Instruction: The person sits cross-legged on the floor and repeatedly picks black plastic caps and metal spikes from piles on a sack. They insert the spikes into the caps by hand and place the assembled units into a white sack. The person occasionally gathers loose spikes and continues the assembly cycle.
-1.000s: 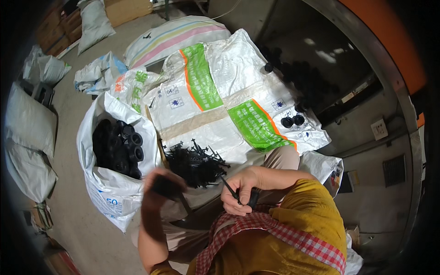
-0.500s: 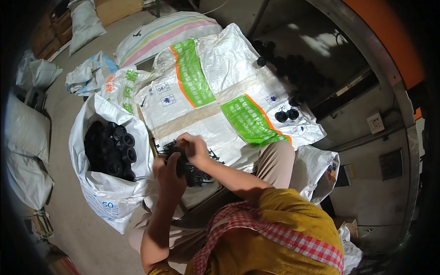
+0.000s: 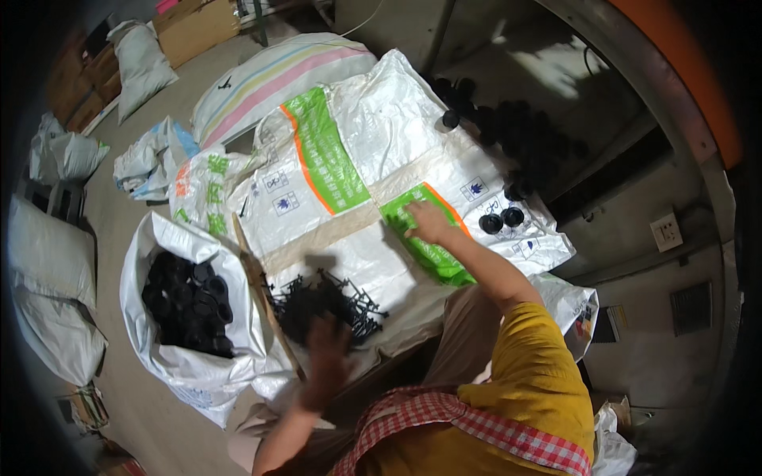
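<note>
My right hand [image 3: 429, 222] is stretched forward and lies with fingers spread on the green patch of a white woven sack [image 3: 357, 135] that covers the work surface. Two black round caps [image 3: 502, 218] sit just to its right. My left hand [image 3: 325, 349] is blurred and hangs over the near edge of a pile of small black pronged parts [image 3: 325, 297] on the sack. Whether it holds anything cannot be told.
An open white bag [image 3: 151, 238] full of black round pieces stands at my left, beside a wooden slat [image 3: 258, 285]. A heap of black caps [image 3: 516, 135] lies in the shade beyond. More filled sacks [image 3: 48, 262] and a cardboard box [image 3: 194, 28] line the floor.
My hands were joined over the pile with a black round piece. The right one has since reached out toward the two caps, and the left has dropped to the pile's near edge.
</note>
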`<state>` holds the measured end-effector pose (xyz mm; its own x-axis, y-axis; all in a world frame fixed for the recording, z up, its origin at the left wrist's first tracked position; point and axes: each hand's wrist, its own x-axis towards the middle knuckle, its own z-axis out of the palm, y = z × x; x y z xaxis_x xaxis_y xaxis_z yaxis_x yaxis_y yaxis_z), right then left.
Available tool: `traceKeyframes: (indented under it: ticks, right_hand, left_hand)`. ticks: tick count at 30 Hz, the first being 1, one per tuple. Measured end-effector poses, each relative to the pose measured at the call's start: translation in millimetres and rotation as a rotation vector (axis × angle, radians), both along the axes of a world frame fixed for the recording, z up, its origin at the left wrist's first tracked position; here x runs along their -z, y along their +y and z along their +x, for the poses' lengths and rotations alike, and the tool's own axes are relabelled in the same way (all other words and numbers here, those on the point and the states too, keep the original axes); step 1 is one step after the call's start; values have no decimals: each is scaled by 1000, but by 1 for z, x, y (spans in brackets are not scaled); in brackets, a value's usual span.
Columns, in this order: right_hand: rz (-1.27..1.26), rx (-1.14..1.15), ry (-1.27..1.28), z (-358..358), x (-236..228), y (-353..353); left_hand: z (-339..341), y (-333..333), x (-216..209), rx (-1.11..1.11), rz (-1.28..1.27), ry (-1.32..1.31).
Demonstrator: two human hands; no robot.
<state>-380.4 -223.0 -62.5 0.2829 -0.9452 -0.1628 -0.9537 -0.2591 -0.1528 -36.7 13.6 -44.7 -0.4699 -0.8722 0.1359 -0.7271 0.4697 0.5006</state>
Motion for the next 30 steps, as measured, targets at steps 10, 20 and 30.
traceKeyframes:
  ticks: [10,20,30]
  right_hand:
    - [-428,297,286,-192,-39,-202]
    - [-486,387,446,-210,-16,-350]
    - [-209,747,247,-263,-2,-351]
  left_hand:
    - [-85,58,69,178,202,-219]
    - [-89,47,70,165,483,-143]
    - [-101,20,73,165,461,-146]
